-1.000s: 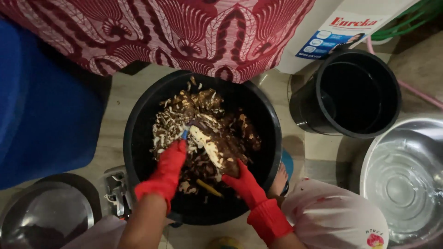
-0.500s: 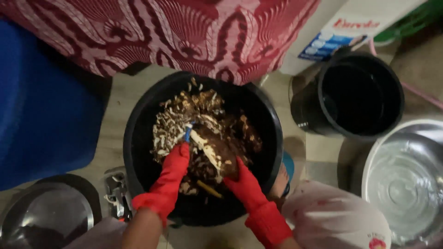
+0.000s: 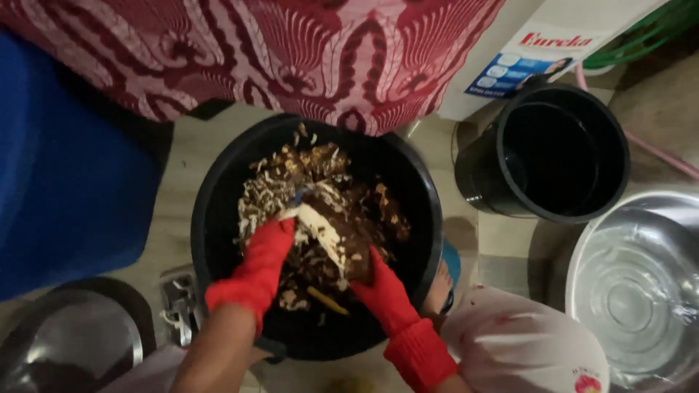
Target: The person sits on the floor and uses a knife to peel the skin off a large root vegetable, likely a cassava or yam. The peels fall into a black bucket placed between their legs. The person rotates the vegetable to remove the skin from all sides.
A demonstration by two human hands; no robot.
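At the far left a blue container (image 3: 65, 182) filled the frame's edge, and below it a round steel lid (image 3: 73, 349) lay on the floor, cut off by the lower border. A strip of pale floor (image 3: 175, 182) separated these from the black basin (image 3: 218, 218), whose rim ran close under the red patterned cloth (image 3: 291, 51) hanging along the top. Just outside the basin's lower left rim sat a small metal object (image 3: 178, 306), too blurred to name. Inside the basin lay a heap of brown and white peelings (image 3: 291, 182). The left hand (image 3: 262, 266), in a red rubber glove, was closed around a tool with a blue handle tip (image 3: 298, 195); its blade could not be made out. The right hand (image 3: 378, 291), gloved the same, curled around the lower end of a brown root (image 3: 338, 229), partly peeled to white, tilted above the peelings near the basin's middle. Both hands worked well inside the rim, with open room toward the basin's far wall. At the basin's right edge a foot in a blue sandal (image 3: 444, 284) showed. Further right stood an empty black bucket (image 3: 553, 153), just beside the basin, and below it a steel bowl (image 3: 641, 291) ran out of the right border.
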